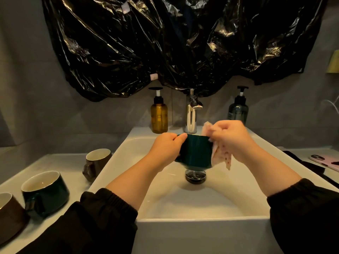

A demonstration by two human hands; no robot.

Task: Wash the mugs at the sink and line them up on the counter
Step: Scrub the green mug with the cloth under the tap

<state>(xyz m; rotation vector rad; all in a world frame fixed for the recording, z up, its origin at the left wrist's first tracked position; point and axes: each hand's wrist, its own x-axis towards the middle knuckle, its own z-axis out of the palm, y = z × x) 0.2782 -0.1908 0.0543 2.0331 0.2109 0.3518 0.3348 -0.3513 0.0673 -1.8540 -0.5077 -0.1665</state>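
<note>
Head view: A person in black sleeves holds a dark green mug in the air over a white sink, directly above the chrome drain. The left hand grips the mug's left side, fingers curled over its rim; the handle appears to sit inside that hand, though it is hidden. The right hand, slightly blurred, clutches a pale patterned cloth with curled fingers and presses it against the mug's right wall, with the loose end hanging below the hand. Three more mugs stand upright on the white desk to the left: a brown mug just beside the sink's outer wall, a second green mug nearer the camera, and another brown one cut by the left edge. Behind the basin rises a chrome faucet, between an amber pump bottle and a dark pump bottle. Crumpled black plastic sheeting covers the wall above. A phone lies on the desk at far right
</note>
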